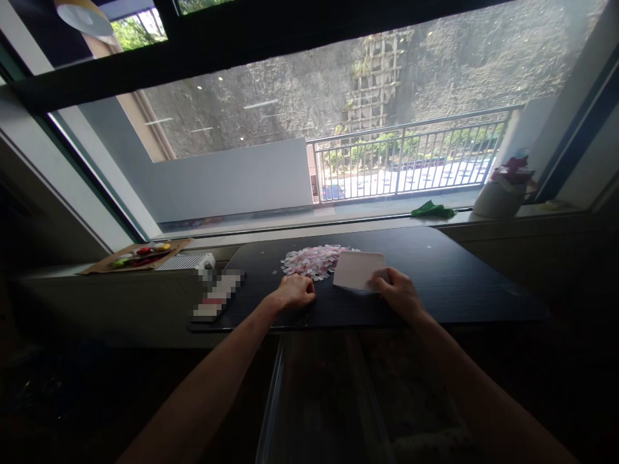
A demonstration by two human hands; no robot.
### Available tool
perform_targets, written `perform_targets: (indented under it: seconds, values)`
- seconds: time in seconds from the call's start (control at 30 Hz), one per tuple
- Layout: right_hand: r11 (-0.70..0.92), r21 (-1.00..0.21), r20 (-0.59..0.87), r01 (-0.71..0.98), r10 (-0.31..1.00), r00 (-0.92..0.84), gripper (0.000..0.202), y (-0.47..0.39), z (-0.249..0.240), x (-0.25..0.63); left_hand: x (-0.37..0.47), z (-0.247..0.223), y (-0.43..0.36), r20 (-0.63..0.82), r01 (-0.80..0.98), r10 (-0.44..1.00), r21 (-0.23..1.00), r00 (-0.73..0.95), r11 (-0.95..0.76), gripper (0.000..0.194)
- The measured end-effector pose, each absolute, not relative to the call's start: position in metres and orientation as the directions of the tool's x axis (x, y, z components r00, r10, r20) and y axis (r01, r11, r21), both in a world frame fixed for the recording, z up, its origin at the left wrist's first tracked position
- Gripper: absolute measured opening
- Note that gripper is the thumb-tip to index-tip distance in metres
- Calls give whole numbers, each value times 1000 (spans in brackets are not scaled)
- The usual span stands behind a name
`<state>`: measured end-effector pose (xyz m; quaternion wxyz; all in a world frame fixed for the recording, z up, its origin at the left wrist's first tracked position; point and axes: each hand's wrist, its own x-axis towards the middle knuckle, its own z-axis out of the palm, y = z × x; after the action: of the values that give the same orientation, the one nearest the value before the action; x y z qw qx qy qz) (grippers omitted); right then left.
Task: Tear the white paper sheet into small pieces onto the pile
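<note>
A heap of small white and pink paper-like pieces (312, 261) lies on the dark table (435, 277). My left hand (296, 291) is closed at the heap's near edge; whether anything is inside its curled fingers is hidden. Between the thumb and fingers of my right hand (399, 293) is the right side of a pale, flat rectangular piece (358, 269), its shape like a card or shallow tray. This piece is tilted up beside the heap and covers part of its right side.
A blurred-out item (217, 298) lies at the table's left end. Beyond, a brown board with colourful things (138, 256) rests on the ledge by a white ridged object (186, 261). Green cloth (432, 209) and a pale sack-like container (500, 196) are on the windowsill.
</note>
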<state>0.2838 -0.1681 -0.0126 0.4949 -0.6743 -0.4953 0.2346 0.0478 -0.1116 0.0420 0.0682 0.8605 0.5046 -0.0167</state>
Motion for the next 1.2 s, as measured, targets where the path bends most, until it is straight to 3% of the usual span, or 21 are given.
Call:
perform_targets:
  seconds: [0.3,0.5,0.73,0.83,0.97,1.07,1.2]
  values:
    - [-39,-899,154,436,904,399,21,-170,-9,283,46,36,-115,107,834,845,137,525,-535,11]
    - [-40,-900,153,434,903,402,18,-172,-7,282,39,36,-108,123,825,856,227,502,-517,14]
    - [-18,-907,173,421,894,413,16,-175,-4,280,25,47,-102,76,692,849,544,523,-475,28]
    - [-16,-914,170,404,891,421,16,-175,-4,282,15,52,-101,141,613,848,633,511,-474,31]
    - [-2,-958,114,288,915,386,20,-167,-7,281,-7,39,-99,299,691,899,575,321,-438,24]
    - [53,-989,96,138,941,325,24,-157,-10,271,-22,20,-100,432,824,885,430,172,-370,21]
    - [36,-987,69,155,975,213,23,-152,-8,257,-31,-2,-108,464,883,871,325,164,-339,20]
